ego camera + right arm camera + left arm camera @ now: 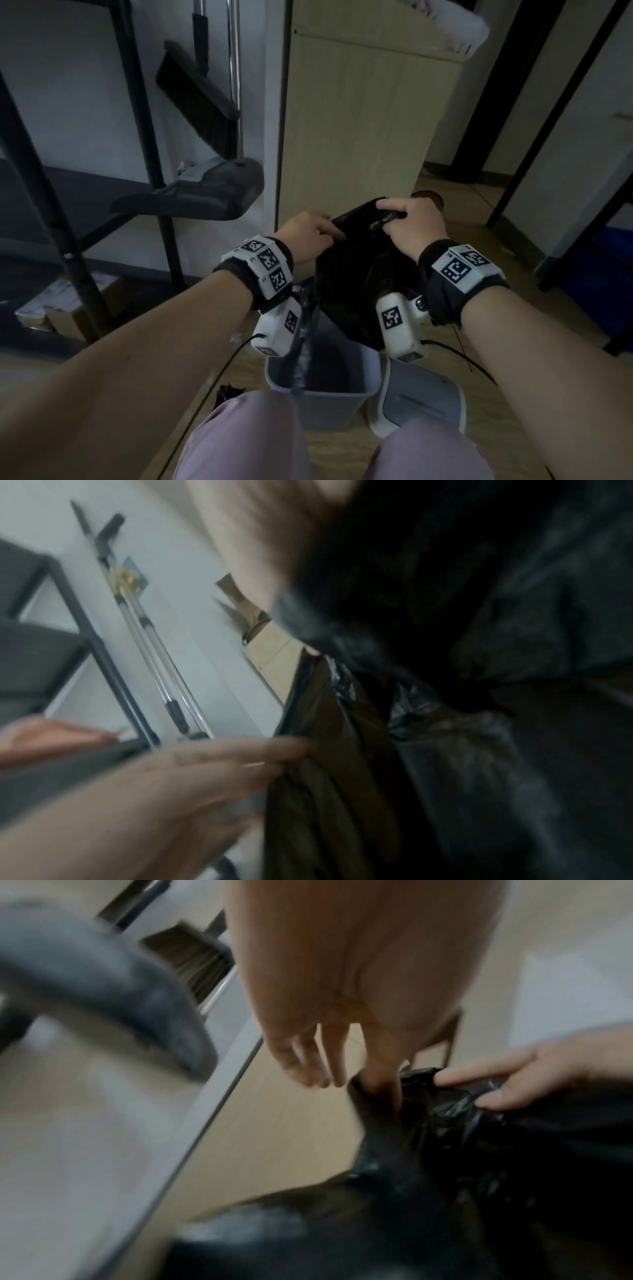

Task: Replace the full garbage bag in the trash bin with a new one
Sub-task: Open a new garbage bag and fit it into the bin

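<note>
A full black garbage bag (359, 274) hangs lifted above the grey trash bin (339, 394), which stands on the floor between my knees. My right hand (407, 222) grips the gathered top of the bag from the right. My left hand (311, 233) pinches the bag's top edge from the left with thumb and forefinger, the other fingers hanging straight. In the left wrist view the left hand (363, 1080) pinches the crumpled black bag (445, 1118). The right wrist view is blurred; the dark bag (445, 723) fills most of it.
The bin's grey-and-white lid (421, 397) lies on the floor right of the bin. A wooden cabinet (359, 120) stands just behind the bag. A broom (202, 92) and dustpan (205, 195) lean at the left beside a black metal frame (144, 137).
</note>
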